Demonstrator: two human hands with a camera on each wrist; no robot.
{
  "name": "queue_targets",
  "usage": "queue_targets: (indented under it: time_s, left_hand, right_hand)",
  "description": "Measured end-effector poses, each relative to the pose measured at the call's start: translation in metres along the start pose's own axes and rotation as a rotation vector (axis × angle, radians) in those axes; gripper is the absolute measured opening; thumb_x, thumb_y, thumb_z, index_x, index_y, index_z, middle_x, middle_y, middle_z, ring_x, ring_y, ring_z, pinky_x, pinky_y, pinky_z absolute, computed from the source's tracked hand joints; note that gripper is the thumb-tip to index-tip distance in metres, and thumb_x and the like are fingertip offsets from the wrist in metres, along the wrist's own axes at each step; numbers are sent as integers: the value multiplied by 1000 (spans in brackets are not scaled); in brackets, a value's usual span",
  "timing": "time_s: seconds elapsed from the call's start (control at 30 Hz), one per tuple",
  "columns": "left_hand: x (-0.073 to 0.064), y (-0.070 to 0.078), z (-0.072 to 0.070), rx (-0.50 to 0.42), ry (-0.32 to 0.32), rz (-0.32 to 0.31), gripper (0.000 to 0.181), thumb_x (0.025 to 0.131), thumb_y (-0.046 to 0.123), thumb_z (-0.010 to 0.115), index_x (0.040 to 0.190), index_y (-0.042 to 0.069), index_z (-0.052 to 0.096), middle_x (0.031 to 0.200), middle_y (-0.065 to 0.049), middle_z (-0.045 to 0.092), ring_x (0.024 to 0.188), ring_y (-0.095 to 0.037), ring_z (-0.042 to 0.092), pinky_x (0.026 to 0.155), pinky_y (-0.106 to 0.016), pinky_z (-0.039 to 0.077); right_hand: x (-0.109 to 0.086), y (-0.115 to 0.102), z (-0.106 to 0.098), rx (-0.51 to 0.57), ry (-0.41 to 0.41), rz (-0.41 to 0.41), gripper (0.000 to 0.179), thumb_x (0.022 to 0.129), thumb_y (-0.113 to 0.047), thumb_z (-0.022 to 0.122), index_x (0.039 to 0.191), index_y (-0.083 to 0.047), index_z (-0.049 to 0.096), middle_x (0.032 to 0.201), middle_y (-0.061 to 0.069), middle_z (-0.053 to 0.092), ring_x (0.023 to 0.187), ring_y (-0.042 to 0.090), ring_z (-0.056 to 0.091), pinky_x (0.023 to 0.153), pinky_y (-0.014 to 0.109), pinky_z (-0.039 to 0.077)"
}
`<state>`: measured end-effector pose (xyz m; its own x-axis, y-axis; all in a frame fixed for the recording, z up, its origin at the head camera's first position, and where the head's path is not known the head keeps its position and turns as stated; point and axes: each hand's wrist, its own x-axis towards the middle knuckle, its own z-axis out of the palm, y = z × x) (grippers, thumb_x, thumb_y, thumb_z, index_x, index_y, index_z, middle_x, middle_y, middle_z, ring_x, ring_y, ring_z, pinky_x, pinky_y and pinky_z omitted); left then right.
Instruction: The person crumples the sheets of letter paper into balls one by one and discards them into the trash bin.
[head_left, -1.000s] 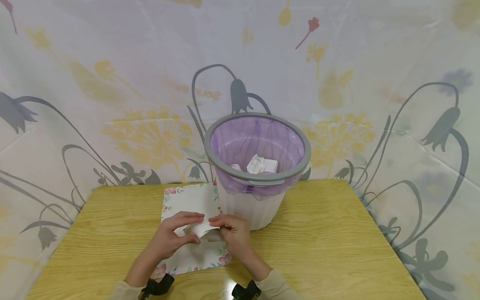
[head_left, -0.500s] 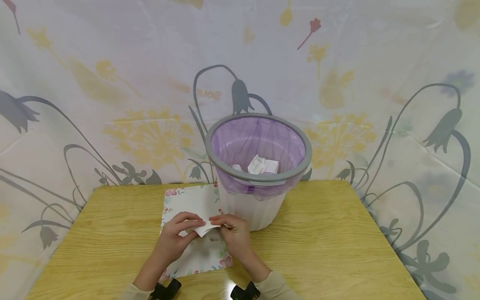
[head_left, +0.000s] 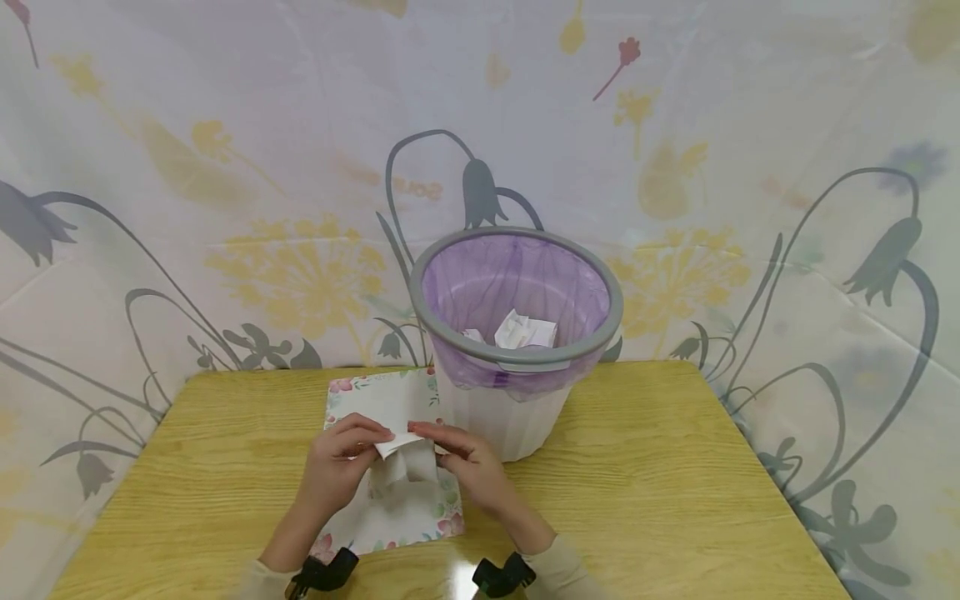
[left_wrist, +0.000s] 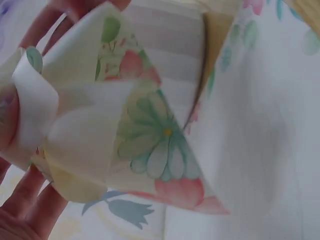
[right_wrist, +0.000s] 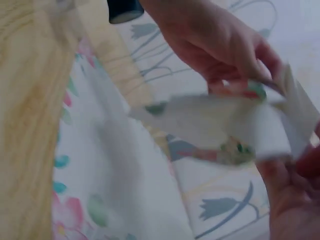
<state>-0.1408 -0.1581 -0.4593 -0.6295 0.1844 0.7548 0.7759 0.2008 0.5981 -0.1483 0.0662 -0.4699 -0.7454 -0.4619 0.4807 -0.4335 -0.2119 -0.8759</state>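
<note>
We note the paper [head_left: 420,462] aloft over a flower-bordered sheet [head_left: 382,404], folded, its lower flaps hanging loose. From the left wrist we see a printed corner — green petals, yellow centre, pink below. The left hand [head_left: 341,458] pinches the paper's left end between thumb and fingers. The right hand [head_left: 472,471] touches the other end, index finger stretched toward the upper edge; whether it pinches, we cannot tell, and the right wrist view is blurred. The sheet lies flat on the table [head_left: 675,467]. Just beside its right edge stands the bin [head_left: 495,417], purple-lined and grey-rimmed — white scraps [head_left: 517,331] inside. Behind hangs a flower-patterned backdrop [head_left: 300,92].
</note>
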Motion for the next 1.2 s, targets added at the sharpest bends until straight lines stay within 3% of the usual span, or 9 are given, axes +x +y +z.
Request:
queue_targets:
  time_s: [0.1,0.2,0.37,0.53,0.67,0.8,0.97,1.07,1.2]
  left_hand:
    - [0,2,-6,-89,-21,-87,37,77,-31,59,91,-1,76,92,-13,67,86,-8,64,57,-22,56]
    - [0,3,-9,-165,-42,-125,39,79,-31,56,93,0,75,94,-14,66,88,-8,63,54,-23,56]
    - [-2,2,-8,-307,-77,-150,32,85,-27,58,97,-1,73,96,-13,65,90,-10,63,57,-23,56]
    - [-2,3,-3,-365,-97,-153,21,86,-22,61,93,-3,68,96,-11,65,88,-10,63,61,-23,56]
    - [0,3,2,-339,-91,-136,27,84,-29,55,89,-3,64,94,-11,64,85,-9,63,58,-23,55]
    - [1,0,6,-291,-72,-110,34,80,-34,51,87,-2,63,92,-11,63,81,-8,62,52,-24,54]
    - [-1,-1,9,-196,-51,-97,40,74,-38,49,85,-1,63,88,-16,64,79,-6,63,50,-23,54]
    - [2,7,11,-117,-52,-113,43,70,-39,48,83,0,64,85,-20,64,78,-6,63,53,-22,53]
    - [10,24,14,-49,-60,-123,42,68,-38,49,81,-1,64,83,-22,64,78,-6,63,57,-21,53]
  right_hand:
    - [2,-4,-9,36,-135,-4,43,93,17,51,136,10,54,140,23,54,135,28,46,112,39,35]
    - [4,-8,-15,30,-203,7,45,91,15,59,136,11,54,140,24,53,134,24,48,104,43,44]
    - [5,-14,-14,16,-171,24,46,83,13,71,128,13,60,131,25,60,124,20,57,99,47,48]
    - [6,-16,-9,-77,-104,-50,40,77,10,78,115,10,67,116,24,68,110,21,66,97,42,50]
    - [7,-17,-8,-110,-79,-102,39,74,12,79,111,8,67,115,24,68,109,24,67,96,42,51]
    - [7,-19,-6,-156,-54,-85,43,75,13,79,116,7,67,115,22,68,108,20,66,87,37,56]
    - [7,-19,-4,-245,-82,-67,48,77,8,80,123,6,66,105,14,64,103,19,63,81,33,58]
    - [7,-20,-2,-265,-68,-40,39,77,8,80,114,3,70,103,12,62,101,22,63,80,32,58]
    - [8,-30,3,-277,-18,-24,25,76,11,78,100,6,72,108,19,65,103,28,64,79,32,58]
